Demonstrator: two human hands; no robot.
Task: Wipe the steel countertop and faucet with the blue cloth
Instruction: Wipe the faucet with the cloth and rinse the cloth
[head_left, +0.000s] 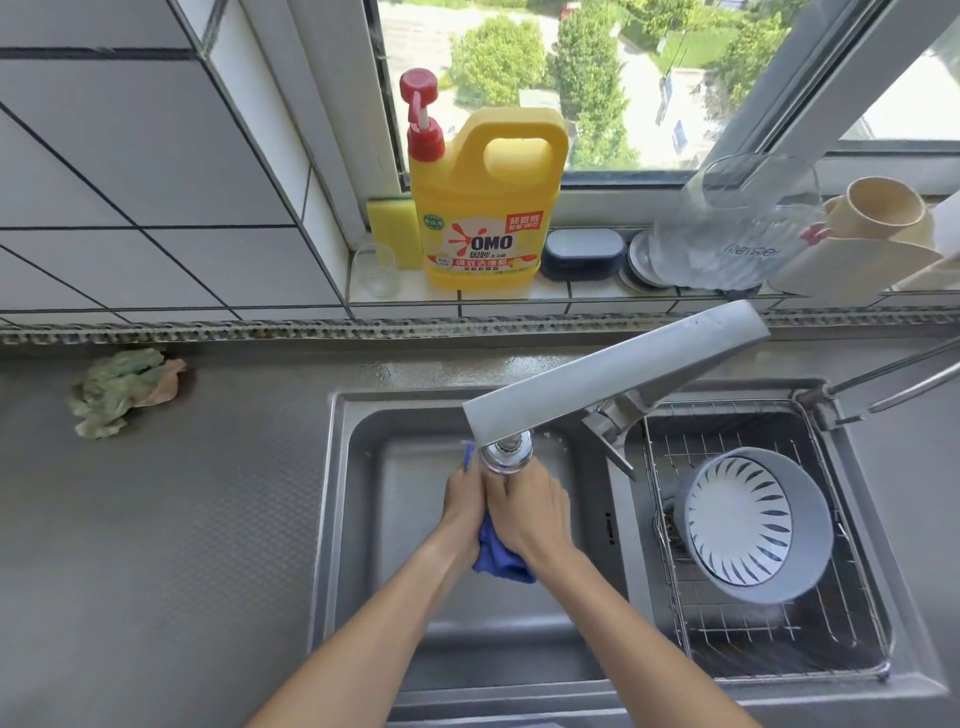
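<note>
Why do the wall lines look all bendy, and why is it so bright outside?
Head view: the wide lens bends the wall tiles and counter edge; sunlight through the window washes the outdoors pale; the clear jug shows glare; both hands around the blue cloth look sharp.

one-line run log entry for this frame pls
stage: cloth at faucet | left hand: grips blue cloth | right hand: grips cloth | faucet: over left sink

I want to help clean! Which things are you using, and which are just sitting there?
Using: blue cloth, held in left hand and right hand; faucet; steel countertop.

Just sitting: yellow soap bottle, sponge, green rag, colander, cups.
</note>
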